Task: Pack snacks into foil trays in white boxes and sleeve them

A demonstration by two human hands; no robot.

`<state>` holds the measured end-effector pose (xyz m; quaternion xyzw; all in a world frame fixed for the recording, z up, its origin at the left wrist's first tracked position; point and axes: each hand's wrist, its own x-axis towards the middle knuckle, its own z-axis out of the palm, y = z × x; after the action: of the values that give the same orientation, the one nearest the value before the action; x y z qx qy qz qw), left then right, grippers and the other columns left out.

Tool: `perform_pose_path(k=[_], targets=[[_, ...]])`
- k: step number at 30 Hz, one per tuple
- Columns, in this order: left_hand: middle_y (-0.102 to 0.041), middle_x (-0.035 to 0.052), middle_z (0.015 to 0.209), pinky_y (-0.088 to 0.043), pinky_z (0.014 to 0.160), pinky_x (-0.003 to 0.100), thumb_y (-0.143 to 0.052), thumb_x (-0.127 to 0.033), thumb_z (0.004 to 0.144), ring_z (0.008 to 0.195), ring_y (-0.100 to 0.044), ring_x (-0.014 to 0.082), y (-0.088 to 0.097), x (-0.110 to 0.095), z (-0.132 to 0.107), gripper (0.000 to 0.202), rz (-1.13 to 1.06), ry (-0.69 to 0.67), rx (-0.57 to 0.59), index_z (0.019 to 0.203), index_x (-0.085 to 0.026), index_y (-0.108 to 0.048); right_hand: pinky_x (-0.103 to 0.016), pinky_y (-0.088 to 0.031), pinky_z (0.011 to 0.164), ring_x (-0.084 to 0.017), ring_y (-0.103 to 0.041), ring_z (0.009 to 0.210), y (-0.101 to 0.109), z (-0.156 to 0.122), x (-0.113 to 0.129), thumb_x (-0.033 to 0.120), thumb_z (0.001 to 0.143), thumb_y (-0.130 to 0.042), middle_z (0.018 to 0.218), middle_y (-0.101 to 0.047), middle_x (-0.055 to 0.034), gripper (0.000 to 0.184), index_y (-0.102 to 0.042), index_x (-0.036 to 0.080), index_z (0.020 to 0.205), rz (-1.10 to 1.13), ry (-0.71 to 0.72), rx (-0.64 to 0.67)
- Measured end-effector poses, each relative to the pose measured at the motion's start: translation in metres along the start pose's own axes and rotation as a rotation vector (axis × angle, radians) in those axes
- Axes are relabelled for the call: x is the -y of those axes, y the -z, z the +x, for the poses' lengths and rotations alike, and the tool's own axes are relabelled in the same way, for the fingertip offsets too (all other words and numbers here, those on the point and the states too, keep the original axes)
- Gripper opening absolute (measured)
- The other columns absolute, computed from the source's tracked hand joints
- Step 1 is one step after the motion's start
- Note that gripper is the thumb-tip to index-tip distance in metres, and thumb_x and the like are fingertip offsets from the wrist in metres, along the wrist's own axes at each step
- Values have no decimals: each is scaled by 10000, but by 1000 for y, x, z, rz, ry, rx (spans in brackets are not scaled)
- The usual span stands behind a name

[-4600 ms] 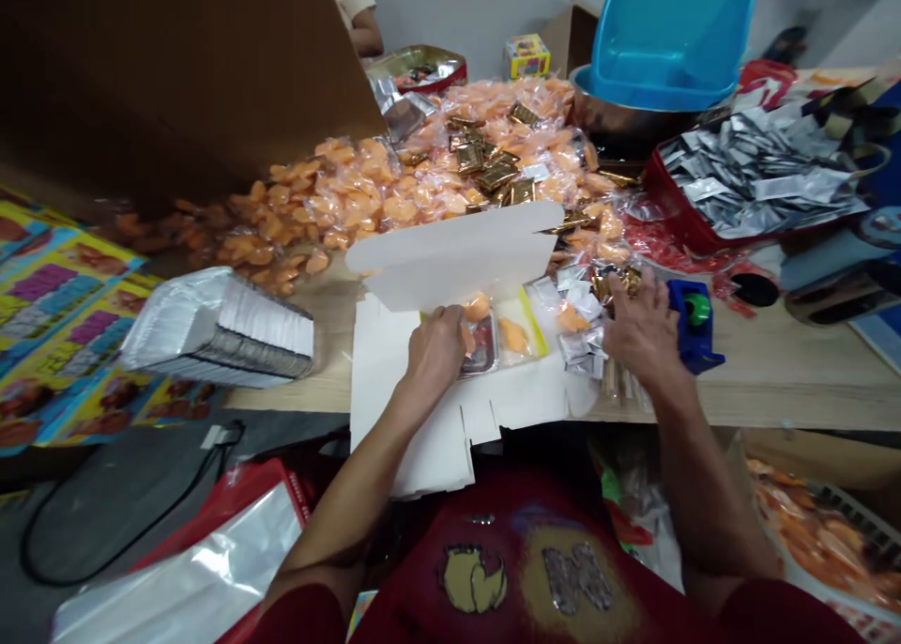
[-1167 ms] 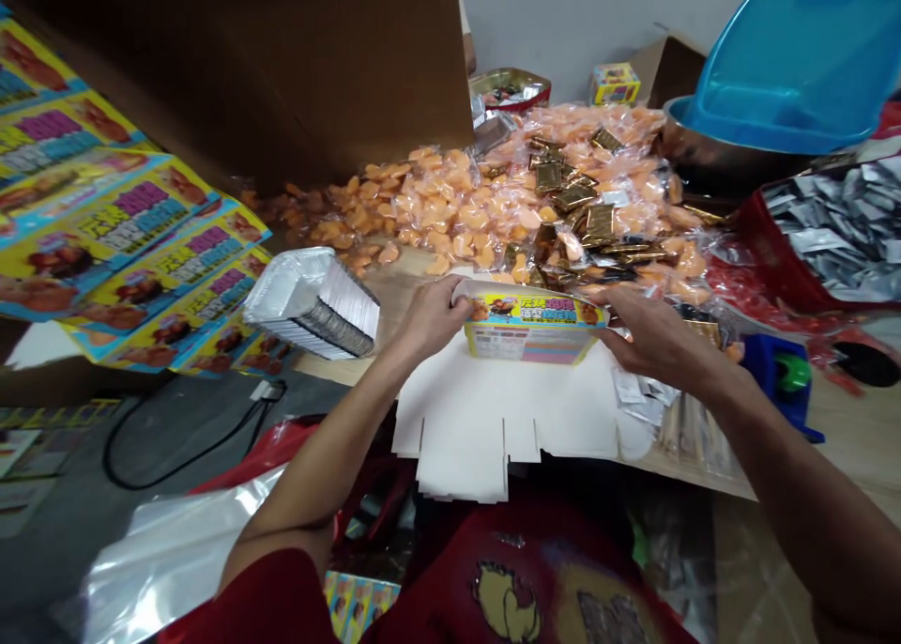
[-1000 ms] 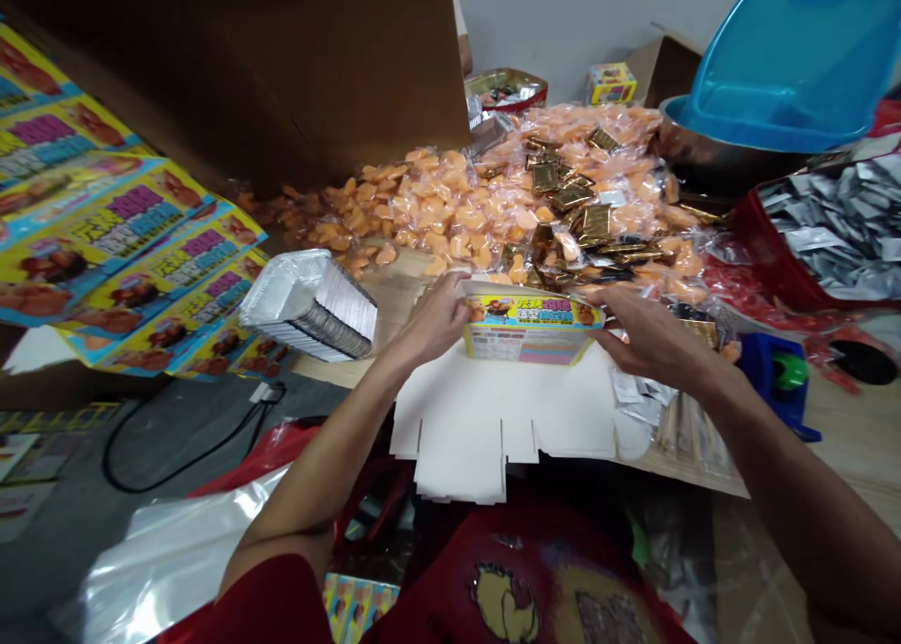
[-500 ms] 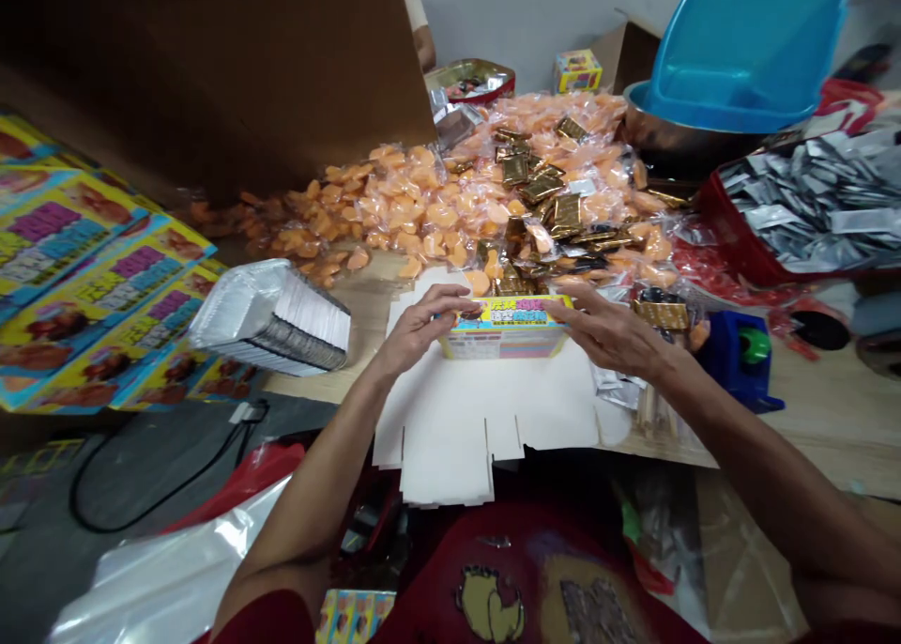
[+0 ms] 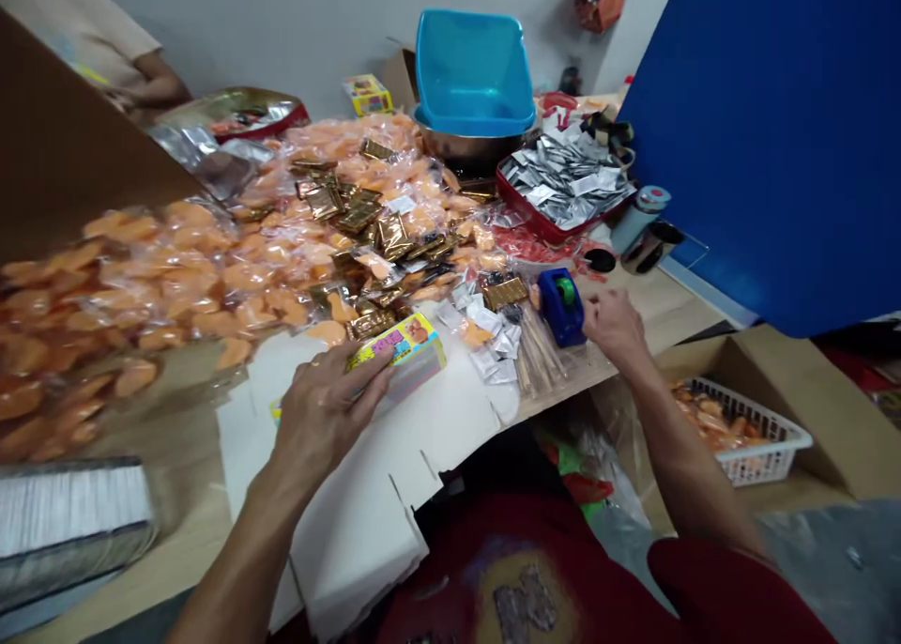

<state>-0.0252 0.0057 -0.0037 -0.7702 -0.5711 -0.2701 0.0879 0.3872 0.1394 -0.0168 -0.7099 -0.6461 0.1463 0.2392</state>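
My left hand is closed over the top of a small yellow printed carton, holding it on a stack of flat white cardboard blanks. The fingers and palm hide the carton's left part. At the side of a blue tape dispenser with a green core, my right hand has its fingers pinched together by the cutting end. Whatever lies between those fingertips is too small to make out. Silver sachets and thin wrapped sticks lie between the carton and the dispenser.
Bagged orange pieces and gold packets cover the table's back. A red tray of silver sachets, a blue basin and a flask stand beyond. Foil trays are at left, a white basket lower right. Another person is far left.
The view has turned right. My right hand has left the carton and moved right to the tape dispenser. My left hand still holds the carton, now tilted in view.
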Motion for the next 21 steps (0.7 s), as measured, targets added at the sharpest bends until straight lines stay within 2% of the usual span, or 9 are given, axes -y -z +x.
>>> perform_pose_path(k=[2, 4, 6, 8, 12, 16, 18, 21], targets=[[-735, 115, 1231, -561, 790, 447, -609, -444, 1025, 1035, -726, 322, 0, -2, 0, 282, -2, 21, -9, 1176, -321, -813, -476, -562, 952, -341, -722, 1041, 3, 7, -26, 263, 913, -610, 1029, -741, -197, 173, -739, 151, 892, 37, -199, 77], [-737, 114, 1223, -562, 788, 454, -606, -457, 1025, 1039, -730, 328, 0, -3, 1, 288, -13, 45, -14, 1163, -319, -818, -375, -589, 771, -279, -750, 823, 0, 9, -39, 300, 926, -603, 802, -739, -127, 209, -745, 157, 872, 117, -240, 141], [-742, 105, 1213, -566, 798, 448, -612, -464, 1022, 1043, -735, 319, -1, -4, 2, 286, -32, 63, -21, 1158, -323, -820, -281, -548, 602, -216, -733, 663, -6, 7, -44, 312, 947, -568, 731, -731, -76, 243, -758, 160, 934, 221, -286, 183], [-745, 98, 1216, -572, 815, 443, -621, -473, 1017, 1047, -737, 309, 0, -4, 2, 288, -46, 72, -19, 1163, -325, -820, -235, -511, 518, -184, -727, 606, -12, 4, -43, 294, 947, -559, 771, -750, -58, 241, -758, 160, 971, 332, -324, 221], [-744, 104, 1233, -581, 818, 433, -588, -502, 1028, 1014, -736, 296, 2, -7, 3, 342, -38, 82, 1, 1177, -305, -824, -220, -551, 517, -170, -739, 601, -15, 0, -38, 243, 919, -590, 765, -751, -25, 166, -739, 169, 922, 537, -373, 269], [-736, 117, 1261, -585, 853, 429, -525, -491, 1059, 1037, -733, 288, 7, -12, 4, 393, -9, 102, 47, 1214, -275, -814, -237, -614, 580, -169, -748, 613, -6, 0, -39, 297, 874, -699, 719, -719, 8, 107, -703, 193, 900, 708, -378, 253], [-731, 122, 1276, -587, 865, 436, -514, -495, 1064, 1041, -733, 290, 8, -14, 4, 403, -3, 102, 58, 1224, -271, -809, -237, -628, 605, -165, -758, 642, -3, -2, -42, 337, 818, -782, 721, -701, 25, 184, -678, 208, 898, 793, -362, 234], [-726, 121, 1281, -586, 871, 447, -520, -500, 1063, 1049, -731, 296, 9, -15, 4, 395, 1, 118, 61, 1229, -282, -805, -237, -635, 624, -170, -759, 667, -8, -8, -49, 356, 709, -876, 675, -667, 23, 307, -617, 202, 769, 885, -358, 212]])
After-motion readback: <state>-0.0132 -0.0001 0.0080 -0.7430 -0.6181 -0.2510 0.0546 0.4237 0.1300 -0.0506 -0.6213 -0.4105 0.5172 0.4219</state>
